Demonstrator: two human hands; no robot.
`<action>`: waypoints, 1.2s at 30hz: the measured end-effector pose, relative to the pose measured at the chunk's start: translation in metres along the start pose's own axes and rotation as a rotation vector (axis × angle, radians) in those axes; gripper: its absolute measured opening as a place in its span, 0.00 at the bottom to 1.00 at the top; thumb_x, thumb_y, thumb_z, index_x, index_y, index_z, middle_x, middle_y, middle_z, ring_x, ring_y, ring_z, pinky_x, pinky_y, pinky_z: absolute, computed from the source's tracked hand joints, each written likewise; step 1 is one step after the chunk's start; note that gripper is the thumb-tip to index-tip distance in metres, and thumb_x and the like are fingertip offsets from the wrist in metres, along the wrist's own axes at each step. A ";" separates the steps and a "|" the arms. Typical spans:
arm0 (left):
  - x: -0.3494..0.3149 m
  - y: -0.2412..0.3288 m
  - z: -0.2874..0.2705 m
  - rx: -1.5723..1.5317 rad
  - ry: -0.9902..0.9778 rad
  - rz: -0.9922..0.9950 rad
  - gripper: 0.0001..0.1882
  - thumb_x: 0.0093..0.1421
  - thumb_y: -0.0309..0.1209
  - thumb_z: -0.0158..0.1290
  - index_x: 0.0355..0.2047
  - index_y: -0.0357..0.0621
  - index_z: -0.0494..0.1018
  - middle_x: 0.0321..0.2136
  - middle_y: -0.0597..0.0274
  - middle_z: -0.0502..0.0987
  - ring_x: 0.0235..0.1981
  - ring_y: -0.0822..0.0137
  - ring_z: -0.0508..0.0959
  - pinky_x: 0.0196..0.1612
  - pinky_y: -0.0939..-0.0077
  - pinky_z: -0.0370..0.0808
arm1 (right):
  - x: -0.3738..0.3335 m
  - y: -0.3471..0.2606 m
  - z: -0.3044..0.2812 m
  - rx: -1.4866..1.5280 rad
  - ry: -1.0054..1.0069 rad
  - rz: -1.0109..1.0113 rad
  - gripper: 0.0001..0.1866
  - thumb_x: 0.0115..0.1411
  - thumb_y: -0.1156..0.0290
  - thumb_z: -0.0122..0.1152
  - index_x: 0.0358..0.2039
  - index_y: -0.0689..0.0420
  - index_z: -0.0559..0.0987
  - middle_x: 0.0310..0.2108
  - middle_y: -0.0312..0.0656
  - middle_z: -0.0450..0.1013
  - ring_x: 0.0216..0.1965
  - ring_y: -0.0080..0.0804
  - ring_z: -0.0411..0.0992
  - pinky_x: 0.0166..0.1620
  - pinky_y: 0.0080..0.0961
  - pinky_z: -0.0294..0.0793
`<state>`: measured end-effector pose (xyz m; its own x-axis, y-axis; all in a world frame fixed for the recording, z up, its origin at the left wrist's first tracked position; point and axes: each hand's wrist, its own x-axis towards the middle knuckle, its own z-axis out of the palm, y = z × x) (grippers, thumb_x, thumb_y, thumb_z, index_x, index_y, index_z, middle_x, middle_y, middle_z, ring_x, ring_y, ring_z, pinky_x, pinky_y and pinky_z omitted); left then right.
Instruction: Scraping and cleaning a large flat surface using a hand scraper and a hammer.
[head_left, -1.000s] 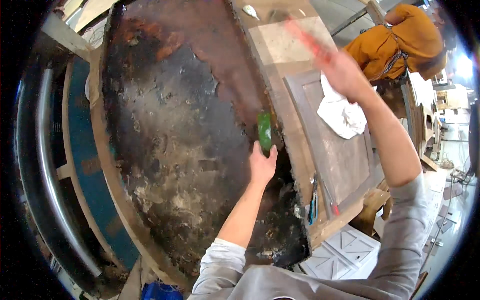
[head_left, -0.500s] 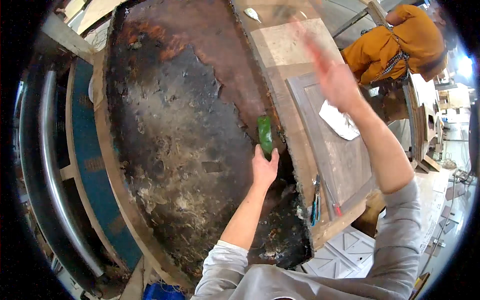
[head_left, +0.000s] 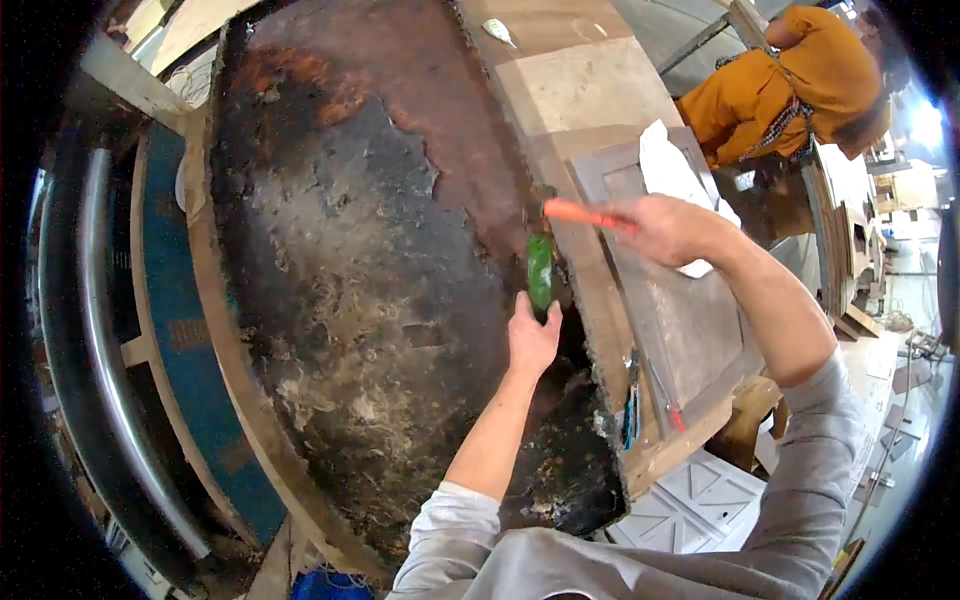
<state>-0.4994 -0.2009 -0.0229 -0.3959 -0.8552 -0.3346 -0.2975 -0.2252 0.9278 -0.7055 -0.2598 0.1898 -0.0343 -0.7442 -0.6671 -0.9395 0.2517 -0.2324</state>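
1. Left grip (head_left: 535,337): grasping the green bar (head_left: 540,272) at its lower end.
2. That bar's long axis runs roughly 12 to 6, free end pointing to 12, near the dark panel's (head_left: 370,270) 3 o'clock edge.
3. Right grip (head_left: 678,231): clenched on the orange tool (head_left: 588,214), which points toward 9.
4. White cloth (head_left: 668,168): at 12 from the right grip.

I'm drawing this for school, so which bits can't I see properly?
All in the head view:
Green block: lower end hidden in the left grip.
Red stick: near end inside the right grip.
White cloth: partly behind that grip.
Blue thing: cut off by the bottom edge.
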 end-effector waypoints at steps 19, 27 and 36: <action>0.002 0.007 -0.012 0.000 -0.065 -0.141 0.20 0.58 0.35 0.56 0.46 0.35 0.69 0.39 0.41 0.78 0.43 0.46 0.78 0.47 0.61 0.73 | 0.018 0.002 0.020 0.079 0.358 -0.009 0.24 0.62 0.62 0.49 0.58 0.56 0.69 0.42 0.58 0.75 0.45 0.53 0.74 0.49 0.41 0.72; -0.001 0.011 -0.005 0.000 -0.079 -0.135 0.20 0.57 0.35 0.56 0.45 0.36 0.69 0.40 0.41 0.78 0.43 0.45 0.78 0.46 0.59 0.73 | 0.011 0.001 -0.027 0.250 0.866 0.043 0.29 0.61 0.63 0.52 0.61 0.63 0.64 0.47 0.61 0.72 0.47 0.43 0.75 0.52 0.36 0.70; -0.007 0.007 -0.012 0.000 -0.087 -0.151 0.20 0.57 0.36 0.56 0.45 0.37 0.68 0.39 0.40 0.78 0.43 0.43 0.78 0.47 0.58 0.73 | 0.005 -0.012 -0.026 0.163 0.530 0.170 0.26 0.61 0.63 0.51 0.60 0.55 0.67 0.42 0.60 0.74 0.45 0.54 0.73 0.49 0.41 0.71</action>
<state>-0.4884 -0.2024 -0.0120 -0.4199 -0.7682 -0.4832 -0.3595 -0.3481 0.8658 -0.7034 -0.2822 0.2077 -0.3855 -0.8828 -0.2686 -0.8426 0.4554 -0.2873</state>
